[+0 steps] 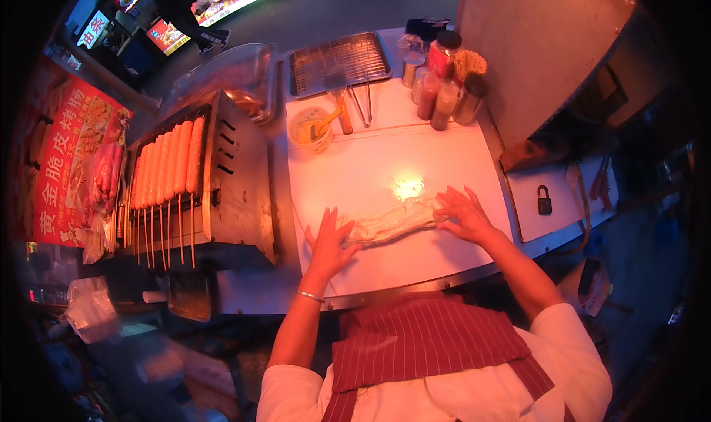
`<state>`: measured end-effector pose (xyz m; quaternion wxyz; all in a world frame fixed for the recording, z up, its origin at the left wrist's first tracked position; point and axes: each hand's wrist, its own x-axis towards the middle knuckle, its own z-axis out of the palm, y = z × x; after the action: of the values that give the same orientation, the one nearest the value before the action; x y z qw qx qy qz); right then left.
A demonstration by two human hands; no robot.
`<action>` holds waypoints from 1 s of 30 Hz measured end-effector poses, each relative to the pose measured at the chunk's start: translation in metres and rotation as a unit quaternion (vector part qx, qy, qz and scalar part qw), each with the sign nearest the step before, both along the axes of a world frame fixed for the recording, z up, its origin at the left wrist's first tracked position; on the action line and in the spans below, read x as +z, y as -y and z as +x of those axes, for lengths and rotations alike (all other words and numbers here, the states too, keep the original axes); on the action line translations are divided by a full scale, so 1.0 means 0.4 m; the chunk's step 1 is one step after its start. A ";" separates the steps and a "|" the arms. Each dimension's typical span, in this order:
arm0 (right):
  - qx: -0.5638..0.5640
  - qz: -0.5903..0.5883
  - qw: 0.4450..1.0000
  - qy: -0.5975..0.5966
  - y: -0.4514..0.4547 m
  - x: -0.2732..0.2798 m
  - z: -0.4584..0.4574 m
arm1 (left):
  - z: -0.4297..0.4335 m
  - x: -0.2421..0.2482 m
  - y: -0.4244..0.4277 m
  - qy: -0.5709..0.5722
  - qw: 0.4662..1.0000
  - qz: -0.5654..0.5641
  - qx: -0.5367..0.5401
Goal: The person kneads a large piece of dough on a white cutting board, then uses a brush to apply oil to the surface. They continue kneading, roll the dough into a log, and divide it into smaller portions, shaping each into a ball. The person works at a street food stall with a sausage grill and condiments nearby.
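Note:
A long, flattened strip of pale dough [389,225] lies on the white work surface [355,172]. At its left end is my left hand [329,245], fingers spread, thumb and fingertips touching the dough. My right hand [464,215] touches the opposite end, its fingers also apart. The dough looks stretched between both hands and has an uneven, folded top. Whether the fingertips pinch its ends is hard to tell. Just behind the dough, a bright lamp reflection shows on the surface.
On the left stands a metal grill [239,183] with skewered sausages [166,164]. Farther back are a plastic tub [311,136] with a spatula, tongs [364,108], a wire rack tray [340,64] and several sauce bottles [444,106]. A padlock [544,201] lies on the right. A person stands beyond.

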<state>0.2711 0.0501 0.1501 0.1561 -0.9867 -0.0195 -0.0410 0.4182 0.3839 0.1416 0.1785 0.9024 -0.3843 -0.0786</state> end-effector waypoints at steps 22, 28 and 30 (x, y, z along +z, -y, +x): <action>-0.010 -0.096 0.990 -0.103 -0.107 0.099 0.012 | -0.028 0.065 0.119 -0.060 0.995 0.077 -0.027; -0.017 -0.005 0.985 -0.172 -0.113 -0.015 0.127 | 0.030 -0.043 0.115 -0.031 0.999 0.035 -0.006; -0.026 0.046 0.992 -0.118 -0.073 -0.039 0.155 | 0.065 -0.023 0.136 -0.099 0.993 0.058 0.027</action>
<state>0.3330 0.0794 0.1345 0.2015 -0.9765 0.0264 0.0712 0.4442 0.3293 0.1324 0.1647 0.9091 -0.3352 -0.1847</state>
